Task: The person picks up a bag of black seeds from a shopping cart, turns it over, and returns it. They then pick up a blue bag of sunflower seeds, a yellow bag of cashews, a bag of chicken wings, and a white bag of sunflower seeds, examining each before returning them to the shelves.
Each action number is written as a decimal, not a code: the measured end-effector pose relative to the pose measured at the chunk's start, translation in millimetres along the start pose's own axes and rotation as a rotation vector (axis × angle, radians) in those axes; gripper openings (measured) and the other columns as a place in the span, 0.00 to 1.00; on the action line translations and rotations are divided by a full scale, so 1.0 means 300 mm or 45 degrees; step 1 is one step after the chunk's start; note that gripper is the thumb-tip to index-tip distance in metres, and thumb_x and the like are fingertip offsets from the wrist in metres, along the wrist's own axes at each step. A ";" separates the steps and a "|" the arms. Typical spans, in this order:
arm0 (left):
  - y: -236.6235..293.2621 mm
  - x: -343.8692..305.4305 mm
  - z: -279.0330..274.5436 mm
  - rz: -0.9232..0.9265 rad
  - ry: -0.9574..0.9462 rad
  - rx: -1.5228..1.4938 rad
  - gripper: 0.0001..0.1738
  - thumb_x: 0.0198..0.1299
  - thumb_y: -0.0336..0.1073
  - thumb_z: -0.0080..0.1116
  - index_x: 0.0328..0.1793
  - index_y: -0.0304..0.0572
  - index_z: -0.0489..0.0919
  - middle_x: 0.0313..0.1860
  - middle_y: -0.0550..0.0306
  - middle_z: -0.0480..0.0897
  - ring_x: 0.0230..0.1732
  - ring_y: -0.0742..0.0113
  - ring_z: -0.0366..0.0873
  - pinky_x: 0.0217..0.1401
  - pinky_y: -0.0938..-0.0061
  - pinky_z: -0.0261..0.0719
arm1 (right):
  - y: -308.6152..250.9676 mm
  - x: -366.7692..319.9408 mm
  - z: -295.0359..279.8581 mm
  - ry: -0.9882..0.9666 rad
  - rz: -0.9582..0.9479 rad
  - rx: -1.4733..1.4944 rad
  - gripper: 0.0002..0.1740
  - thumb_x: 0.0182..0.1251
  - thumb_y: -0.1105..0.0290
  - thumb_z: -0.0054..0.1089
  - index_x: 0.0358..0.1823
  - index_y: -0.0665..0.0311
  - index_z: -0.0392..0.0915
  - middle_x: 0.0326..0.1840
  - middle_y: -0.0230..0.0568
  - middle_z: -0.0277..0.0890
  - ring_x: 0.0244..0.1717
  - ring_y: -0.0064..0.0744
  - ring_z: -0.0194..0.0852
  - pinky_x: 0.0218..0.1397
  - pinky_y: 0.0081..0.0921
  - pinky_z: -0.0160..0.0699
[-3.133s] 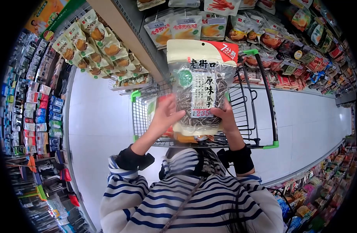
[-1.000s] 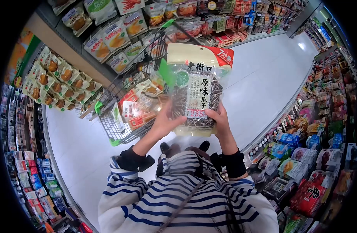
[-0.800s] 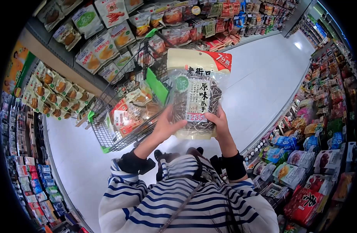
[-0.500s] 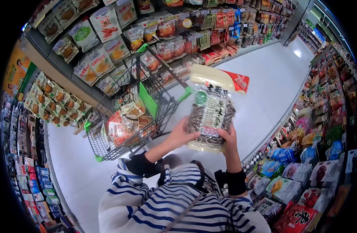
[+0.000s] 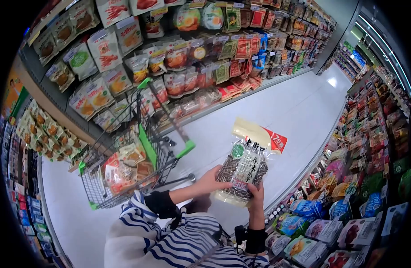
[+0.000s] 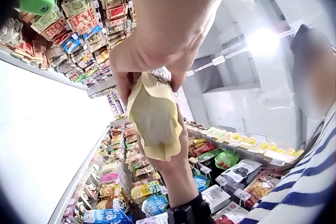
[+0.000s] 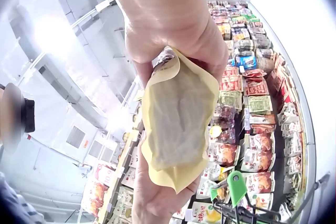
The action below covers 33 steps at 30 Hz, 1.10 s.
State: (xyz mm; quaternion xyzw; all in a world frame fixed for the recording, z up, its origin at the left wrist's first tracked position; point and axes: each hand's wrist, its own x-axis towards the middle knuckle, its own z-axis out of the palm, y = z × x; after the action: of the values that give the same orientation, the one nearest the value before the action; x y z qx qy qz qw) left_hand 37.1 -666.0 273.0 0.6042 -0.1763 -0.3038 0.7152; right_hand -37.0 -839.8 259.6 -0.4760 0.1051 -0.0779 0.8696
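Note:
A clear-fronted bag of sunflower seeds, cream at top and bottom with a red corner, is held in front of the striped sweater. My left hand grips its lower left side, thumb lying across the front. At the lower right my right hand holds it too, thumb on the front near the red number. Both wrist views look at the cream base of the bag, which bulges between the two hands; the printed front is hidden there.
A shopping cart with green trim stands to the left, several packages inside. Hanging snack packs fill the shelf ahead. Bagged goods line a low display at the right, and packs hang on a rack at far left.
My view has turned to the right along the aisle, and the cart has shifted to the lower left of it. Both hands keep hold of the bag, now lower, farther right and tilted.

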 end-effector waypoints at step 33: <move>0.305 1.137 0.012 0.004 -0.124 0.199 0.33 0.46 0.27 0.59 0.58 0.30 0.56 0.52 0.51 0.66 0.54 0.69 0.63 0.56 0.74 0.62 | -0.485 1.012 -0.370 -0.194 -0.120 -0.083 0.36 0.51 0.71 0.57 0.60 0.72 0.49 0.56 0.42 0.59 0.56 0.28 0.58 0.58 0.23 0.55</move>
State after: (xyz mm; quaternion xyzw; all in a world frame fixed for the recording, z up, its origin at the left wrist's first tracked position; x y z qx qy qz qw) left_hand 312.0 -881.9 323.6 0.6424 -0.2348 -0.3172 0.6570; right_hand 222.5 -1079.3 291.3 -0.5130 0.0189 -0.0789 0.8545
